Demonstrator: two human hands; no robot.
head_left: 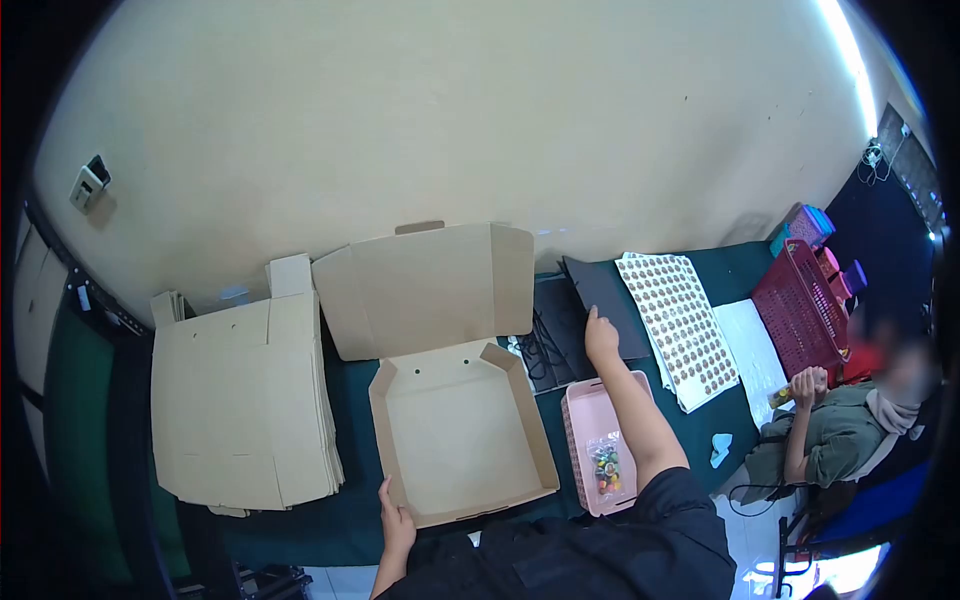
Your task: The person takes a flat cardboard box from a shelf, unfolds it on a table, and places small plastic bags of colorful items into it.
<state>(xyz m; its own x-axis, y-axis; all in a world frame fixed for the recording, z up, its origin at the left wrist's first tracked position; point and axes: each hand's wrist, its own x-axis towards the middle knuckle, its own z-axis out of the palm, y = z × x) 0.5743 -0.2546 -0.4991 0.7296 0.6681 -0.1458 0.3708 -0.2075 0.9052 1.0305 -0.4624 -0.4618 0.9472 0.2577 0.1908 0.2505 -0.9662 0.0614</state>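
An open cardboard box (462, 430) lies in front of me, its lid (430, 290) raised at the back. My left hand (397, 522) is at the box's front left corner, index finger stretched along the outer side and fingers apart. To the right, my right hand (602, 338) is closed on the left edge of a black sheet (615, 300), which lies at a slant over other dark sheets (556, 300). Under my right forearm is a pink basket (645, 385) with a clear bag of colourful small items (605, 467).
Flattened cardboard boxes (235, 400) are stacked at left. Sticker sheets (680, 325) and a white sheet (752, 345) lie right of the black sheet. Beyond are a maroon basket (800, 305) and a seated person (850, 430) holding a small item. A black cable (540, 350) lies behind the box.
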